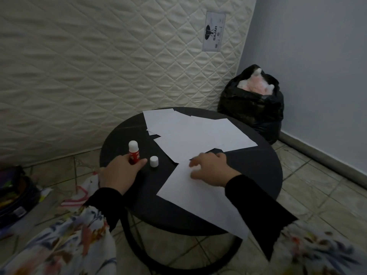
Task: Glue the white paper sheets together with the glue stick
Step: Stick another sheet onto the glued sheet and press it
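Now the round black counter (pixel 258 169) carries everything. Near its left edge the glue stick (pixel 133 152) stands upright with its white tip bare, and the left hand (pixel 119 173) is wrapped around its red lower part, thumb and fingers closed on it. Just right of the stick, apart from it, the white cap (pixel 154 161) stands on the counter. Across the far side of the counter lies a loose spread of overlapping sheets (pixel 194 132). One more sheet (pixel 200 203) lies on the near side, its lower corner hanging past the counter's near edge. The right hand (pixel 210 169) rests on that sheet's far corner, fingers spread flat and blurred, gripping nothing. Beyond the counter a black bag (pixel 252 112) sits on the floor by the mattress (pixel 99 66).
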